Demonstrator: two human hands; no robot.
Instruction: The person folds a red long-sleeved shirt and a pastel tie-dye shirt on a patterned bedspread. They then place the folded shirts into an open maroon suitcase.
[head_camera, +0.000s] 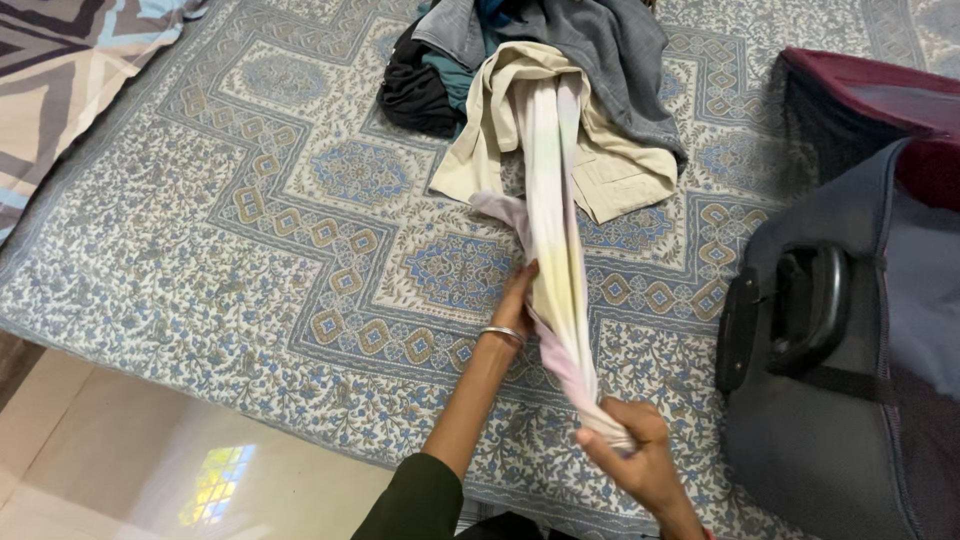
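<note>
Head view looks down on a bed covered by a blue-and-cream block-printed cotton bedspread (300, 240). Both hands hold a long, bunched pastel yellow-and-pink tie-dyed cloth (555, 230) that runs from near the bedspread's near edge up to a heap of grey, black and beige clothes (560, 70) at its far edge. Left hand (518, 295) pinches the cloth midway; right hand (630, 450) is clenched round its lower end. A grey soft-sided suitcase (830, 400) lies at the right edge.

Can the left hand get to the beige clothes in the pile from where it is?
Probably yes: the left hand grips the pale cloth, and only bare bedspread lies between it and the beige garment.
</note>
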